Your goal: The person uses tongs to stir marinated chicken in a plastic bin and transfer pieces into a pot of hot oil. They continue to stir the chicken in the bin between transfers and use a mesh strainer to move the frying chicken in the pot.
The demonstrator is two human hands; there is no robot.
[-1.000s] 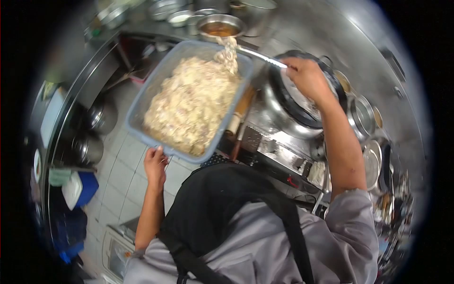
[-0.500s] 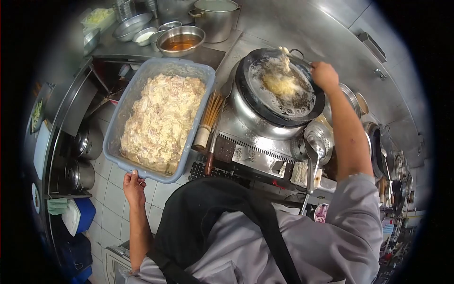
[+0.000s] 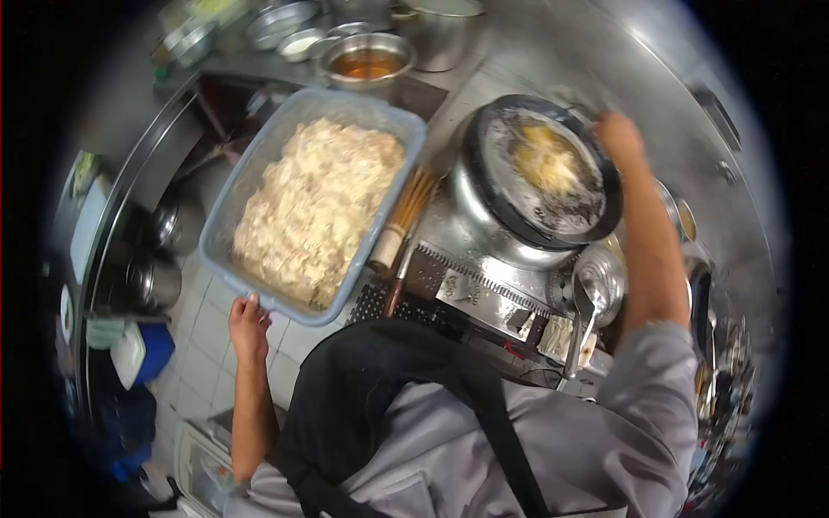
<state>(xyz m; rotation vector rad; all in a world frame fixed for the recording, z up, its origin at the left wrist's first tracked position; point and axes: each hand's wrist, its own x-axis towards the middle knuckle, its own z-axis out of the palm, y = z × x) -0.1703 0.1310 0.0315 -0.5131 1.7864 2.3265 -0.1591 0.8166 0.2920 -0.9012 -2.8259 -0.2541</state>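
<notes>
My left hand (image 3: 249, 328) grips the near rim of a grey-blue plastic tub (image 3: 226, 278), thumb on top and fingers curled below. Pale, thickly battered pieces (image 3: 319, 207) fill much of the tub; they look like raw meat. My right hand (image 3: 620, 138) is beside the far right rim of a black wok (image 3: 596, 226), smeared by motion, so its fingers cannot be made out. Bubbling oil (image 3: 570, 211) fills the wok, with a yellow battered mass (image 3: 546, 162) frying in it. A faint pale blur shows near the wok's far edge.
Between tub and wok lie a bundle of wooden sticks (image 3: 416, 194) and a wooden-handled tool (image 3: 395, 292). A ladle (image 3: 580, 319) and a perforated strainer (image 3: 606, 281) rest right of the stove. Behind the tub stands a steel bowl of orange liquid (image 3: 367, 65).
The view has shifted, so the tub and wok appear further right. The pale battered piece above the oil no longer shows clearly. My left hand stays on the tub rim.
</notes>
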